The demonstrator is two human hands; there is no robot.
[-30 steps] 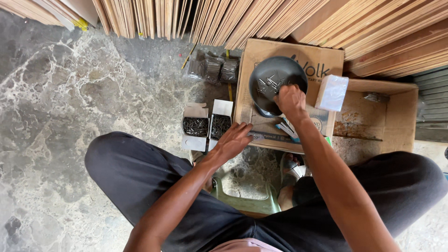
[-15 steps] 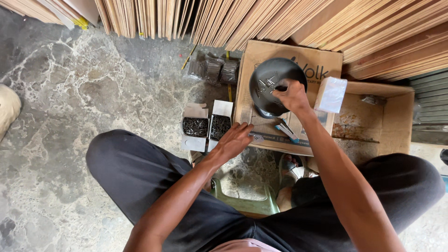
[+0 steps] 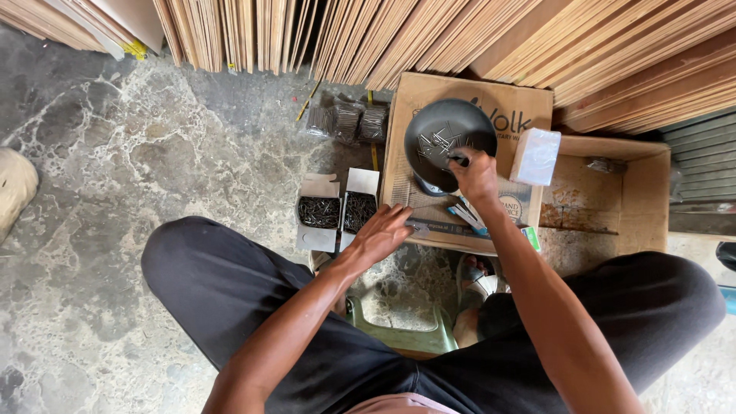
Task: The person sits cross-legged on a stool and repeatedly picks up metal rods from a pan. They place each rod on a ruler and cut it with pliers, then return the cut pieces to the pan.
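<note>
Fingers, right hand: pinched together at the rim of the black bowl; something small and dark is gripped between them, most likely a nail, though it cannot be told for certain.
Fingers, left hand: spread and loose, nothing held; they are laid on the near edge of the flat cardboard box, just beside the two small open boxes of nails.
Bowl: set on the flat cardboard box, upright, with a loose scatter of nails lying on its bottom.
Small boxes: set side by side on the stone floor, flaps open, both filled with dark nails.
Near the bowl: a small white box is stood at its right; blue-handled tools are laid below the right wrist.
Behind: wooden boards are stacked on edge; an open cardboard tray is seen at the right.
Step in hand, as judged: nails are being picked from the bowl.
Doing it well: one nail should be taken at a time by its shank, points kept away from the fingertips; the bowl should be kept level so that nothing is tipped out; the cardboard is best steadied with the left hand.
</note>
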